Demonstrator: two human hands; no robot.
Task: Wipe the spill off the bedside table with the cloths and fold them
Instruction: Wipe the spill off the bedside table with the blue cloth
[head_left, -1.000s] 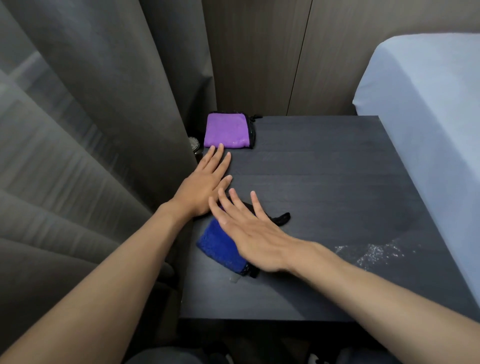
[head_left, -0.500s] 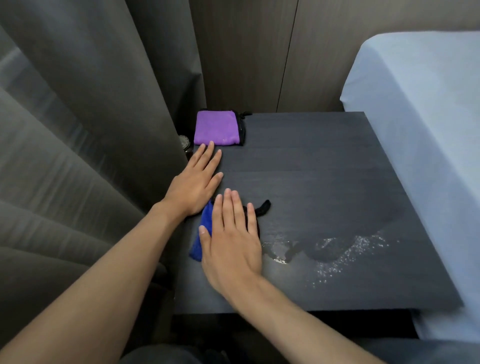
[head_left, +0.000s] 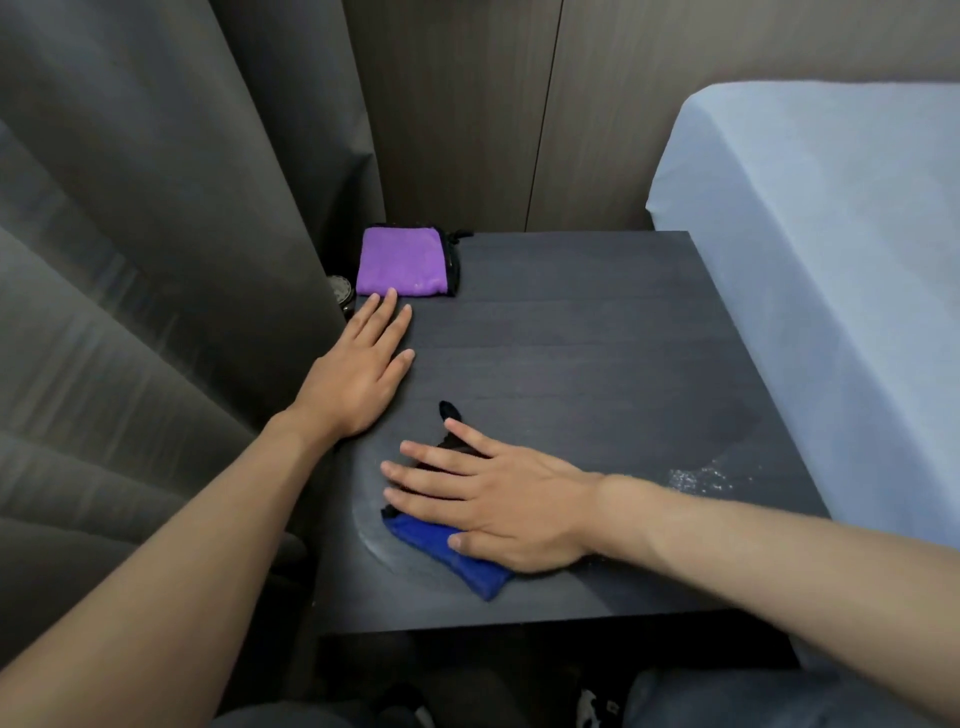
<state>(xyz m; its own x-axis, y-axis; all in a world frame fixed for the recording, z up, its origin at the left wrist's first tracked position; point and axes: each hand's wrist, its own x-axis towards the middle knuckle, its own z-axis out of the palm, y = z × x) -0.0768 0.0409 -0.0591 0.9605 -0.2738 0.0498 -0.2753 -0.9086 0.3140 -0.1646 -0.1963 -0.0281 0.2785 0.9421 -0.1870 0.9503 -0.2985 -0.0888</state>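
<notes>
Head view looks down on our two bare arms over the dark wood-grain bedside table (head_left: 597, 322). Our right hand (head_left: 498, 499) lies palm-down on the crumpled blue microfibre cloth with black trim (head_left: 457, 558), near the table's front left part; the fingers (head_left: 431, 486) are spread flat and press the cloth to the surface rather than closing round it. A blue corner pokes out below the palm, and a black loop of trim (head_left: 449, 410) sticks out beyond the fingertips. Around the cloth a curved, dull smear marks the wood.

Our left hand (head_left: 358, 374) rests flat on the table's left edge, fingers straight and together, holding nothing; its fingertips reach just short of the folded purple microfibre cloth with black edging (head_left: 402, 262), which sits in the far left corner. We cannot tell whether the fingertips touch it.

A glistening patch of spilled liquid (head_left: 701, 478) lies near the table's front right edge, well apart from the blue cloth, with a darker damp area above it. Grey curtains (head_left: 156, 260) hang at the left, and a bed with a pale blue sheet (head_left: 831, 260) stands just beside the table on the right.
</notes>
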